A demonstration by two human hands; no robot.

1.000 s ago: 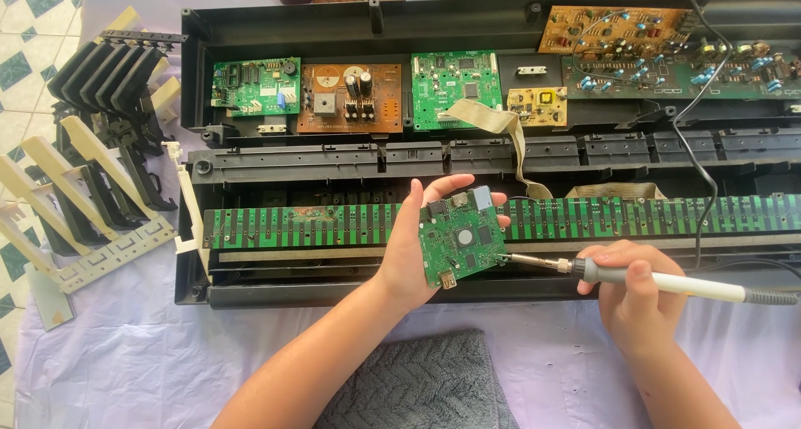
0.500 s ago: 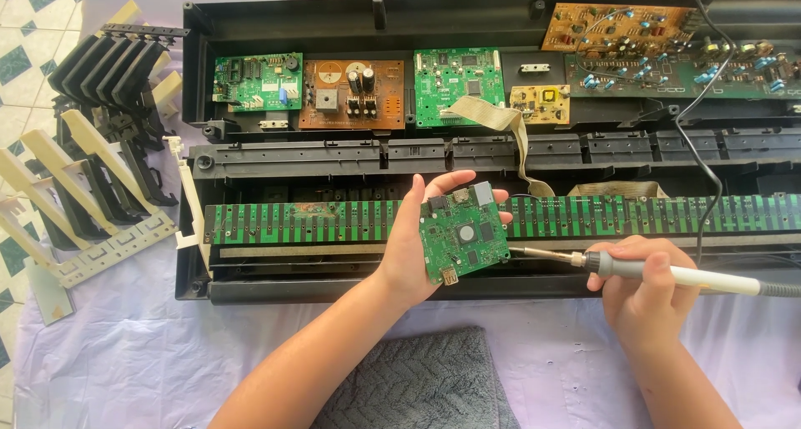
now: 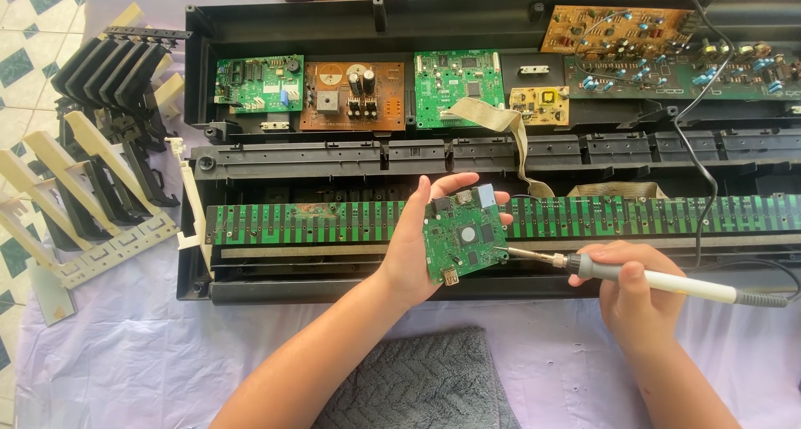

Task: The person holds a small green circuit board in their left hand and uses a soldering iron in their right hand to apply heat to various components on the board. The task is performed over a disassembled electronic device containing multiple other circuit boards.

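Observation:
My left hand (image 3: pixel 417 241) holds a small green circuit board (image 3: pixel 464 236) flat on its palm, above the long green key-contact board (image 3: pixel 334 222) of an opened black keyboard case (image 3: pixel 275 24). My right hand (image 3: pixel 634 291) grips a soldering iron (image 3: pixel 659 280) with a white handle. Its metal tip points left and touches the right edge of the small board.
Several green and brown circuit boards (image 3: pixel 350 95) sit in the case's upper half, linked by a grey ribbon cable (image 3: pixel 509 133). Removed black and white keys (image 3: pixel 92 162) lie at the left on the lilac cloth. A grey towel (image 3: pixel 417 383) lies near me. A black cord (image 3: pixel 709 162) crosses the case.
The view has shifted slightly. My right hand with the iron has edged a little to the right and up, the tip staying at the small board's right edge.

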